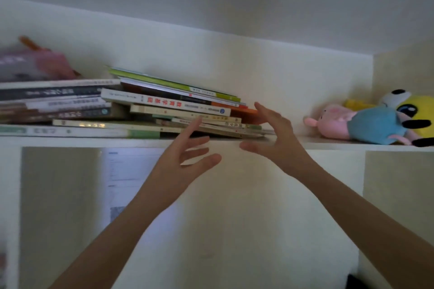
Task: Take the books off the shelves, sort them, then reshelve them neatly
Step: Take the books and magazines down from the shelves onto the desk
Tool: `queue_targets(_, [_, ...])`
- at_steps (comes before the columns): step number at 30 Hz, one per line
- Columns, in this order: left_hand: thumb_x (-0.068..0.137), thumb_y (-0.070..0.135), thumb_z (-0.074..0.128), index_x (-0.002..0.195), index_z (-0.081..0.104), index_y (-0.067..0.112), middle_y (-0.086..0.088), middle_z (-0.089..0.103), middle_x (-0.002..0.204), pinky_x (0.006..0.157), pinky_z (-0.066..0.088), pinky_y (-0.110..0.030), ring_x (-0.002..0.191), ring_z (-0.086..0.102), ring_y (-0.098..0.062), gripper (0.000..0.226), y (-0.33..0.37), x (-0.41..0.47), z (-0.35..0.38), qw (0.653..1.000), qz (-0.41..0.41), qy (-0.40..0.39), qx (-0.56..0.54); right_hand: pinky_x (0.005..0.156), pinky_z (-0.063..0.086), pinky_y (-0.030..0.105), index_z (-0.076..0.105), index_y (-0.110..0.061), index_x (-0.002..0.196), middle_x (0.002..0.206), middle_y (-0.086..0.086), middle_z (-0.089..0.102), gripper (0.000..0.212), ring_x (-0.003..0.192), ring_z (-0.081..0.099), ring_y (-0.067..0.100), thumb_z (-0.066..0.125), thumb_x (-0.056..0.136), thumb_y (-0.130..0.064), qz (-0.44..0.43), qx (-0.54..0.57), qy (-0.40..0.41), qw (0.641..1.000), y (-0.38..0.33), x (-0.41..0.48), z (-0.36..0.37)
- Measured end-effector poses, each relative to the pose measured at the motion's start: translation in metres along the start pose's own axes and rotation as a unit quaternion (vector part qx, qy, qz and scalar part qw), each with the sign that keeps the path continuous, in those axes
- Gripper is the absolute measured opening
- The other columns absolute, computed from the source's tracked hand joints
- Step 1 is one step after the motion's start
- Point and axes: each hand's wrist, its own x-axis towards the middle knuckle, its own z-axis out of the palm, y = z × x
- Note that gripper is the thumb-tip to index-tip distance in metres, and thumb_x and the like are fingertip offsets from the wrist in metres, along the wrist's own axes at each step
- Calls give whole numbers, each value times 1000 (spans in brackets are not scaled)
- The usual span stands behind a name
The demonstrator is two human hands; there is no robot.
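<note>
- Far left, on the top shelf (328,144), I see a blurred pink and orange thing (44,63) sitting on a flat stack of books (58,103); it is too smeared to name, and the frame edge cuts the stack off.
- Just right of that, a second, messier pile of books (178,110) lies flat and fanned out, its upper covers tilted and a green one on top. The spine lettering is mostly too soft to read.
- My left hand (185,155) is open with fingers spread, raised in front of the pile's lower edge and holding nothing; I cannot tell whether a fingertip touches a book.
- My right hand (274,138) is likewise open and empty, cupped beside the pile's right end, near the orange cover.
- I judge this as the taking-off step, barely begun: both stacks are still on the shelf. The next move calls for closing both hands around the fanned pile from its two ends, squeezing evenly so the loose upper books do not slide off.
- Far right, some plush toys (375,122) lie on the same shelf, well apart from the books and partly cut off.
- Below the shelf, the compartments look dim; their contents are hard to make out.
</note>
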Motion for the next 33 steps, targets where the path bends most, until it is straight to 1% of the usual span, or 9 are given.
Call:
queue_targets(2, [60,50,70,143,24,49,15,57,125,88,52,-21,103,61,5,95,7,12,-9,999,-5,15,-27,116,18,41,23,-31,150,152,-2,31,93,141,17,18,79,76,-35,-13,-37,-1,999,-5,33,12])
queue_targets(4, [64,44,73,143,17,52,6,56,130,90,53,-29,108,61,-2,98,12,25,-15,998,-12,18,-54,117,18,48,18,-34,151,155,-1,28,96,143,16,23,76,76,-44,-32,-86,-18,996,-7,60,24])
queue_targets(9, [78,29,74,145,2,52,1,54,134,75,57,-23,116,56,-10,101,8,46,-20,995,-40,25,-85,102,44,43,41,-34,141,126,-5,51,80,112,52,15,82,72,-31,-73,-58,-31,995,-13,85,34])
queue_targets(13, [79,26,73,145,-1,51,5,46,139,72,57,-22,113,56,-6,102,6,49,-15,994,-34,36,-96,85,51,38,49,-40,132,118,-15,51,60,99,56,8,74,78,-42,-118,-153,3,981,-12,83,25])
queue_targets(19, [78,36,71,142,-9,56,7,56,131,74,57,-25,106,64,-13,104,16,58,-6,989,-64,17,-133,62,54,37,55,-32,132,113,-7,58,53,82,64,16,61,84,-53,-195,-236,36,951,-14,79,18])
queue_targets(22, [73,45,70,136,-17,62,13,60,121,71,58,-25,100,66,-11,109,24,51,-3,990,-64,16,-125,42,49,29,61,-27,122,101,-4,62,52,59,61,14,50,81,-58,-268,-271,101,919,-19,69,16])
queue_targets(26, [73,55,66,120,-25,73,14,38,146,68,58,-28,112,59,-16,104,39,43,8,988,-49,40,-144,42,30,17,69,-24,112,92,-3,65,43,56,61,13,56,81,-51,-307,-318,191,877,-40,44,12])
queue_targets(29, [79,53,63,115,-33,72,13,56,127,71,60,-35,102,66,-15,104,43,37,19,986,-38,71,-143,47,27,17,70,-23,107,94,-3,65,40,62,63,16,78,72,-40,-286,-319,222,876,-50,21,17])
queue_targets(33, [78,45,63,130,-28,63,16,71,93,63,59,-32,86,71,-12,106,48,25,29,975,-8,106,-195,51,37,20,68,-21,114,101,1,66,41,72,64,19,73,76,-33,-264,-303,234,885,-54,-8,29])
